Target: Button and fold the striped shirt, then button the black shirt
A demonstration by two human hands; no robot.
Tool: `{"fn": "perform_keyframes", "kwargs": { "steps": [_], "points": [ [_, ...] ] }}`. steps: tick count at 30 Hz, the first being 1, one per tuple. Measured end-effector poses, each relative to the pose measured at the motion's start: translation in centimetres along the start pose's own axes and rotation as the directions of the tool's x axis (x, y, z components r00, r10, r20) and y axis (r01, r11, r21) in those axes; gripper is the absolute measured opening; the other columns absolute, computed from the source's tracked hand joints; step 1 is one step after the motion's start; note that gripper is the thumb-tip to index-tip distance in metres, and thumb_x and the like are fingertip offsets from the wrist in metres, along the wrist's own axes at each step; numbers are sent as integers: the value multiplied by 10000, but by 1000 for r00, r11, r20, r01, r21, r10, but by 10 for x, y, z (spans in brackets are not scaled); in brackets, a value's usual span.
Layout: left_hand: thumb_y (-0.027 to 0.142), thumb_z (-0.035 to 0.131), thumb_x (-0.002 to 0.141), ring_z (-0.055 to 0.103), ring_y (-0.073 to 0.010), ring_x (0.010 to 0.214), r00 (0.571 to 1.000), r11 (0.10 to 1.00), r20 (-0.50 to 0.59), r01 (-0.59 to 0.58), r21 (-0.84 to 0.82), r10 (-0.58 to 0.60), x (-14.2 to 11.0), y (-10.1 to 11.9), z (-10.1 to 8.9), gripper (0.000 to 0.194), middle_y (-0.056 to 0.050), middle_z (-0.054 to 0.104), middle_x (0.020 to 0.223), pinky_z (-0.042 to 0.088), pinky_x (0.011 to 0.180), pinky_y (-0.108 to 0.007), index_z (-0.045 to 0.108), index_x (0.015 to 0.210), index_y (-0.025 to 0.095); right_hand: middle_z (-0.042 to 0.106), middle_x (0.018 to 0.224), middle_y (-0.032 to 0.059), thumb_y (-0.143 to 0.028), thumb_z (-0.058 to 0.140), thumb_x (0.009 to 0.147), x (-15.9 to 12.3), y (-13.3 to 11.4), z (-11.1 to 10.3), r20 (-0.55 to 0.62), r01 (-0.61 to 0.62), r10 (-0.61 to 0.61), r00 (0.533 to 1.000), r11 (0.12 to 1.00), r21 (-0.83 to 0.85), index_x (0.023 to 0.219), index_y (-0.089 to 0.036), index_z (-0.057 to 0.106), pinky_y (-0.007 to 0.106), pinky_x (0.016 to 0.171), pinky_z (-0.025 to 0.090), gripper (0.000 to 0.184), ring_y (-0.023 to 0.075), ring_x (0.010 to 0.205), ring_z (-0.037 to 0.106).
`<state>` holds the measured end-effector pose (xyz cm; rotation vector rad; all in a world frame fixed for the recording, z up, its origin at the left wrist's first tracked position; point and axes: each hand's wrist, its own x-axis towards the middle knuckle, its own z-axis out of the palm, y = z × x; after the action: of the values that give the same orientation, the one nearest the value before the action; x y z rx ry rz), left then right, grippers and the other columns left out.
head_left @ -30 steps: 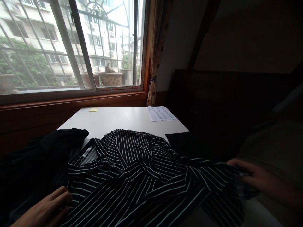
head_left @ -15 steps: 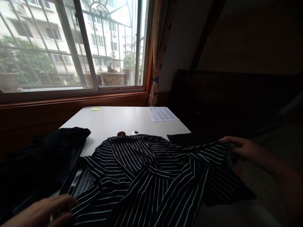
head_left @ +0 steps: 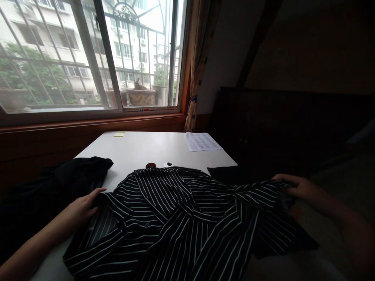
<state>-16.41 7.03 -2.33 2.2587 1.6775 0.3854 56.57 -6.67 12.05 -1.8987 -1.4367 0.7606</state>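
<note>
A black shirt with thin white stripes (head_left: 175, 199) lies spread and rumpled over the near part of the white table, with a small button showing on its front. At its left side, my left hand (head_left: 84, 207) is closed on the edge of the cloth, thumb and forefinger at the fold. Over on the right, my right hand (head_left: 294, 185) grips the end of a sleeve and holds it out sideways, in dim light. Part of the shirt's near end runs out of the bottom of the view.
Dark clothing (head_left: 73, 179) is heaped at the left. On the white table (head_left: 140, 146) are a yellow note (head_left: 119, 134), printed sheets (head_left: 203, 141), a brown round object (head_left: 150, 165) and a white one (head_left: 168, 164). Another dark cloth (head_left: 224, 171) lies behind the shirt. A barred window stands beyond.
My left hand has moved up and away from the shirt's lower left part to its upper left edge, taking hold there. My right hand keeps its grip on the sleeve, nearly still.
</note>
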Motion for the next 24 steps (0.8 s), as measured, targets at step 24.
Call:
{"fn": "perform_keyframes", "kwargs": {
  "steps": [24],
  "points": [
    [505, 468, 949, 578, -319, 1186, 942, 918, -9, -324, 228, 334, 76, 80, -8, 479, -103, 609, 1297, 493, 998, -448, 612, 1333, 258, 767, 907, 66, -443, 683, 770, 6, 33, 1, -34, -48, 45, 998, 993, -104, 822, -210, 728, 301, 813, 525, 243, 303, 927, 713]
  ]
}}
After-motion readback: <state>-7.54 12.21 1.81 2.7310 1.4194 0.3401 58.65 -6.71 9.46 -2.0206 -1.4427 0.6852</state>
